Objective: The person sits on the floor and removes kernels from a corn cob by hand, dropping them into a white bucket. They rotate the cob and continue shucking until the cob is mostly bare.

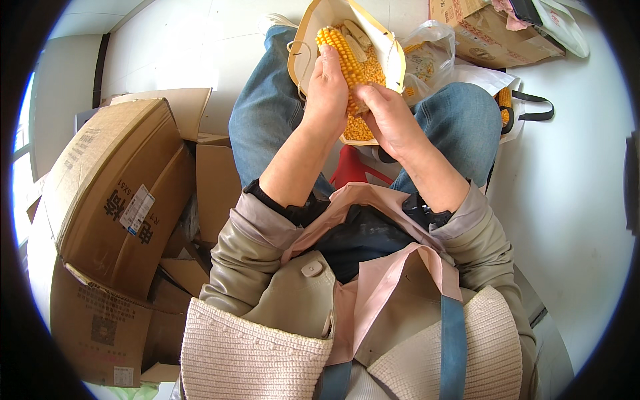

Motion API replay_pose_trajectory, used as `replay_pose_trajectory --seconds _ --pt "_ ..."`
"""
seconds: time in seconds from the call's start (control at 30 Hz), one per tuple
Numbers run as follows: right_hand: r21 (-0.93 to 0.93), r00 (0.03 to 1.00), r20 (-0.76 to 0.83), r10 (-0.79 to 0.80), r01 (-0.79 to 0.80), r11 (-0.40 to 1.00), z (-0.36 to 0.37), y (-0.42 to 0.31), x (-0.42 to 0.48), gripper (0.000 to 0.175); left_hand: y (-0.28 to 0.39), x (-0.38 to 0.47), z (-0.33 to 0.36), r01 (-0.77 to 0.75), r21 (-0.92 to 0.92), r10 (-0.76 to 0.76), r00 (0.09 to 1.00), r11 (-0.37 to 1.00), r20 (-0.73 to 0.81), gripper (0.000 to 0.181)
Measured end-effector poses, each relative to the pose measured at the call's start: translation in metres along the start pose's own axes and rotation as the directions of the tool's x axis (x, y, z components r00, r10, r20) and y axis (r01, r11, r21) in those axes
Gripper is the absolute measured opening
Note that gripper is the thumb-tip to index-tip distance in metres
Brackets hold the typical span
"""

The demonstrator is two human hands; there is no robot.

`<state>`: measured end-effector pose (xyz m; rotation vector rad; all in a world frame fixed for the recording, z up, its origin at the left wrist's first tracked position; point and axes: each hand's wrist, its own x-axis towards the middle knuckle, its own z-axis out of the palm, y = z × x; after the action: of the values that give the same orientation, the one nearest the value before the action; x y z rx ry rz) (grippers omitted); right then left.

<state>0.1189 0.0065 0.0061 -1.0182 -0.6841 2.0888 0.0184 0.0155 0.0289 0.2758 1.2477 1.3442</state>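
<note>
A dried ear of yellow corn (345, 57) slants across the mouth of an open paper bag (312, 30). My left hand (327, 82) is wrapped along the ear's left side, its thumb lying near the upper end. At the lower end, my right hand (385, 112) has its fingers and thumb against the ear. Loose corn kernels (357, 131) fill the bag beneath my hands. Bare corncobs (359, 35) lie on the kernels at the far side of the bag. The fingers of both hands are partly hidden.
Right of the bag sits a clear plastic bag (430, 55) with corn in it. A white bag (517, 102) with black handles holds another ear (504, 102). Behind them is a cardboard box (475, 30). Large open cardboard boxes (115, 200) stand at my left. Something red (350, 167) shows between my knees.
</note>
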Motion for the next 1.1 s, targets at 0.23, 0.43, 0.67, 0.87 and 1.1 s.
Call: replay_pose_trajectory --seconds 0.23,0.43,0.67,0.87,1.1 --pt "-0.048 0.998 -0.033 -0.045 0.043 0.998 -0.002 0.004 0.001 0.027 -0.002 -0.001 0.001 -0.015 0.05 0.015 1.0 0.999 0.002 0.046" --pt "0.074 0.997 -0.072 0.029 -0.023 0.997 -0.003 0.002 0.003 0.024 0.0 -0.001 0.002 0.014 0.001 -0.014 1.0 1.0 0.002 0.046" --pt "0.005 0.997 -0.078 -0.022 0.022 1.0 0.005 -0.002 -0.002 0.022 -0.002 0.0 0.002 -0.01 -0.013 0.01 1.0 1.0 0.006 0.047" --pt "0.062 0.997 -0.075 0.01 -0.005 0.998 0.004 -0.003 -0.001 0.019 -0.005 0.002 0.0 -0.048 -0.005 0.048 0.999 0.999 0.013 0.044" --pt "0.18 0.994 -0.063 0.09 -0.077 0.981 0.002 -0.003 0.001 0.012 -0.01 0.002 0.0 -0.128 0.125 0.127 0.992 0.984 0.012 0.044"
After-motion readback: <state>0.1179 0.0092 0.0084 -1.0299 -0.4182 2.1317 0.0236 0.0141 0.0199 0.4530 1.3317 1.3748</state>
